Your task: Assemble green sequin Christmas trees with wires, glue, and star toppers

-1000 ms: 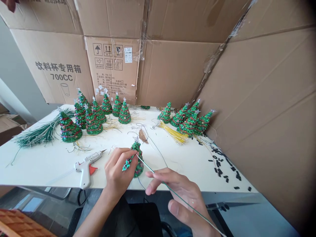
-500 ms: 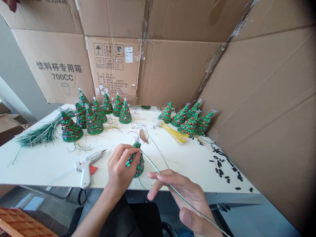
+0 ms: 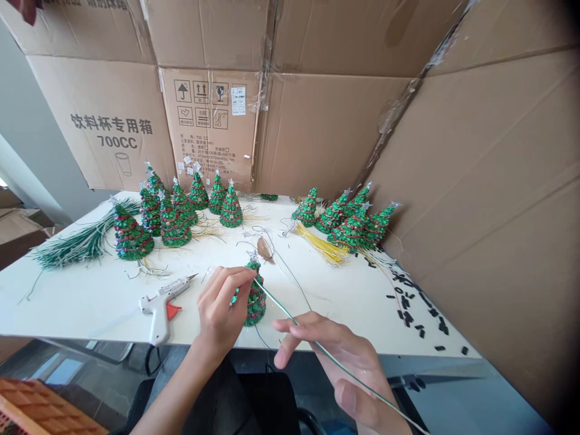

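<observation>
My left hand (image 3: 225, 302) pinches the end of a thin green-and-white wire (image 3: 276, 301) between thumb and fingertips. The wire slants down to the right, across my right hand (image 3: 347, 356), and leaves at the lower edge. That hand is open, fingers and thumb apart, with the wire running over it rather than gripped. Just behind my left fingers stands a small green Christmas tree (image 3: 257, 305) with red garland and a silvery star, partly hidden by the hand. To the left, a white hot glue gun (image 3: 159, 308) with a red trigger lies on the table.
Decorated trees (image 3: 174, 226) stand at the back left, others (image 3: 351, 223) lean together at the right. Bundles of green wires (image 3: 81, 241) and yellow wires (image 3: 321, 244) lie on the white table (image 3: 203, 329). Black scraps (image 3: 406, 317) are scattered right. Cardboard (image 3: 326, 133) walls the back.
The wire looks slightly straighter between my hands. Both hands keep nearly the same place and pose, and the view has shifted a little.
</observation>
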A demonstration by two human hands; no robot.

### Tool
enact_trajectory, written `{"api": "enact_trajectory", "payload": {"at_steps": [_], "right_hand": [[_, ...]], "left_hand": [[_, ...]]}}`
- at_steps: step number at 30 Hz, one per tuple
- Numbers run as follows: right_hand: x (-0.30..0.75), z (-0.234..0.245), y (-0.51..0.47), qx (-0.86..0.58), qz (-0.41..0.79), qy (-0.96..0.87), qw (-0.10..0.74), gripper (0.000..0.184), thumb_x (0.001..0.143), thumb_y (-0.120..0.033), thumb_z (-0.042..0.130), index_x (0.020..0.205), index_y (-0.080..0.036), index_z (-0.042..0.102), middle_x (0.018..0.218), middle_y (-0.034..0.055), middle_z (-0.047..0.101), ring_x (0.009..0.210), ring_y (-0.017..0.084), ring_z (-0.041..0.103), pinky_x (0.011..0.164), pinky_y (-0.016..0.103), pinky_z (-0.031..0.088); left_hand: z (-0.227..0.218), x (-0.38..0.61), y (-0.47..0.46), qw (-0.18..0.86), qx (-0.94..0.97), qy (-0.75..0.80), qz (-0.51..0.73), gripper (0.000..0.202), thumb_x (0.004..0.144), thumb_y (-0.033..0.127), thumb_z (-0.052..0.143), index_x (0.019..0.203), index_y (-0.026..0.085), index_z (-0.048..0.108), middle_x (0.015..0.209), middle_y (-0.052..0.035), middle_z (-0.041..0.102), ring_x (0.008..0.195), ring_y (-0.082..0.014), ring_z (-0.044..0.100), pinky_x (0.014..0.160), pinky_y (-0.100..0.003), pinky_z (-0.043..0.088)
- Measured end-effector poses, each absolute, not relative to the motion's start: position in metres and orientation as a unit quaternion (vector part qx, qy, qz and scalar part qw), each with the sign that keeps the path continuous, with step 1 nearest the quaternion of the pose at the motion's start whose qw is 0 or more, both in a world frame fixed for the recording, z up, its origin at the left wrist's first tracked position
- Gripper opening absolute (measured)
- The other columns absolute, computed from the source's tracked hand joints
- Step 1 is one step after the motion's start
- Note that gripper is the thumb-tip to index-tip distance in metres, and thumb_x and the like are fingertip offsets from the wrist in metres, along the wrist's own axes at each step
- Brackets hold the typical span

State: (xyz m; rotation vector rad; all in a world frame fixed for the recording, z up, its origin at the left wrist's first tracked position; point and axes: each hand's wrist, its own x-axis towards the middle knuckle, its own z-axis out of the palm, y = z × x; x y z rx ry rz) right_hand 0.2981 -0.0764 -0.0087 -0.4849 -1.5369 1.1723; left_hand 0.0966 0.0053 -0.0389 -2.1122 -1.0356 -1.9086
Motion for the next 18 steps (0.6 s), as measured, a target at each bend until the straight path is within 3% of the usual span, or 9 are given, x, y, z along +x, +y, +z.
{"api": "enact_trajectory", "payload": {"at_steps": [6, 13, 18], "right_hand": [[0.2986, -0.0019, -0.0767, -0.202, 0.496, -0.652, 0.536, 0.045, 0.100, -0.054, 0.073, 0.140, -0.034, 0.079, 0.134, 0.0130, 0.082, 0.087, 0.029, 0.082, 0.106, 0.059, 0.060], [0.2973, 0.0004, -0.0782, -0.213, 0.485, -0.657, 0.536, 0.045, 0.101, -0.053, 0.071, 0.143, -0.034, 0.077, 0.139, 0.0139, 0.080, 0.089, 0.030, 0.080, 0.100, 0.057, 0.061], [0.3004, -0.0054, -0.0809, -0.219, 0.500, -0.653, 0.524, 0.049, 0.101, -0.055, 0.070, 0.146, -0.035, 0.073, 0.147, 0.0141, 0.075, 0.093, 0.031, 0.080, 0.102, 0.058, 0.059]], "left_hand": [[-0.0496, 0.0927, 0.0068, 0.077, -0.726, -0.332, -0.598, 0.031, 0.100, -0.005, 0.067, 0.114, 0.022, 0.071, 0.109, -0.0046, 0.082, 0.091, -0.0165, 0.073, 0.081, -0.031, 0.057], [-0.0456, 0.0982, 0.0019, 0.078, -0.711, -0.369, -0.594, 0.019, 0.099, 0.007, 0.074, 0.109, 0.023, 0.073, 0.104, -0.0057, 0.075, 0.093, -0.0193, 0.073, 0.082, -0.033, 0.058], [-0.0424, 0.0987, 0.0014, 0.055, -0.716, -0.337, -0.609, 0.023, 0.099, 0.003, 0.074, 0.110, 0.022, 0.070, 0.098, -0.0022, 0.079, 0.086, -0.0162, 0.073, 0.081, -0.031, 0.057]]}}
